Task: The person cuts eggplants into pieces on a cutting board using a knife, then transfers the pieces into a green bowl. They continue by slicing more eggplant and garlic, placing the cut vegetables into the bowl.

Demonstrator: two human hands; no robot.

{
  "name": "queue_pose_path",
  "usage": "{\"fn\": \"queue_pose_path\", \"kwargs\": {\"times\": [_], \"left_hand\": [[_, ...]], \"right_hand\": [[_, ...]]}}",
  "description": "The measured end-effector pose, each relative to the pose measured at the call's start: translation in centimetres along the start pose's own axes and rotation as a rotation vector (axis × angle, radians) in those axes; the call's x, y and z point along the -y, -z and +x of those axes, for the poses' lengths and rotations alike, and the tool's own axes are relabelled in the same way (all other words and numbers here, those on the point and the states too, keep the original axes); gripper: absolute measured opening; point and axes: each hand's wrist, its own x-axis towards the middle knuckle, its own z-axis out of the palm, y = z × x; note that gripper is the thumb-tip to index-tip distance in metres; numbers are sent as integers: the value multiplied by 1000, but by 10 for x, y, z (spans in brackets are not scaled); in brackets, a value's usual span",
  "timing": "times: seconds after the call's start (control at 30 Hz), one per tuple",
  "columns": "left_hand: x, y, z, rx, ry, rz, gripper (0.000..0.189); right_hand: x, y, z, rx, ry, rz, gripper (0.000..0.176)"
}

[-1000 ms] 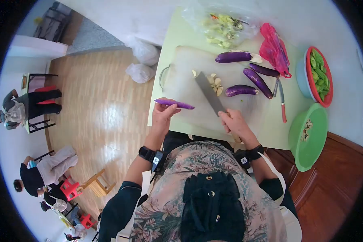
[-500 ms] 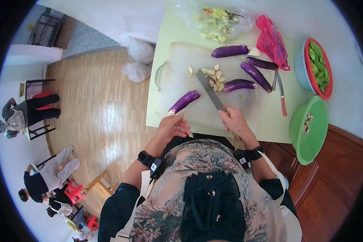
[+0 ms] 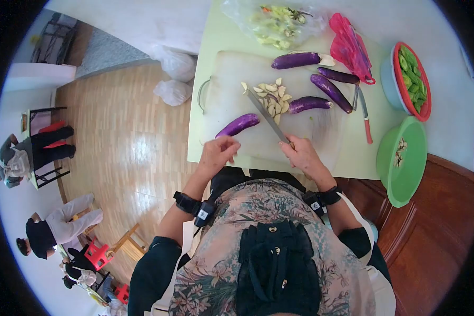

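Observation:
My right hand [image 3: 302, 154] is closed around the handle of a kitchen knife [image 3: 267, 116]. The blade slants to the upper left across the white cutting board [image 3: 231, 73], along the left edge of a pile of cut eggplant pieces [image 3: 273, 96]. My left hand [image 3: 218, 154] has its fingers curled at the near end of a purple eggplant [image 3: 238, 125], covering its stem end. What those fingers pinch, if anything, is hidden. Another eggplant [image 3: 310, 104] lies right of the pile. Further back on the board is an eggplant with a pale, cut side [image 3: 296, 60].
Two more eggplants [image 3: 332, 93] lie at the board's right, beside a red-handled knife [image 3: 367, 118]. A green basin [image 3: 402, 181] with scraps overhangs the table's right edge. Behind it stands a red basket [image 3: 428, 95] of green peppers. Plastic bags [image 3: 350, 47] lie at the back.
My left hand has risen to the eggplant's near end, and its fingers have curled. The knife stays in my right hand by the cut pieces. The whole view has shifted slightly.

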Motion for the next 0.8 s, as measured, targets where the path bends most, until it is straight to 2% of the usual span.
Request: {"fn": "queue_pose_path", "kwargs": {"times": [0.03,0.1,0.17,0.2,0.27,0.4,0.47,0.5,0.57,0.8], "left_hand": [[-4,-3,5,-262,-321,236,15],[-12,-5,16,-272,-372,349,19],[-18,-7,32,-316,-795,834,33],[-11,-11,39,-255,-717,843,43],[4,-15,52,-265,-729,864,43],[14,-20,51,-362,-679,851,36],[17,-20,46,-385,-697,857,35],[18,-20,44,-413,-713,864,34],[20,-20,43,-408,-699,880,32],[26,-24,45,-439,-795,1052,32]], "right_hand": [[5,0,-2,5,-9,-6,46],[6,-1,-3,7,-22,-11,45],[4,-3,-2,-16,69,-138,43],[4,-4,-1,-21,68,-139,43],[5,-7,-2,-38,133,-215,42],[15,-7,-4,-19,119,-289,41],[11,-10,-2,-42,239,-302,38],[9,-12,-1,-43,234,-299,38],[7,-15,1,-59,321,-415,37],[21,-10,-14,-39,343,-593,32]]}}
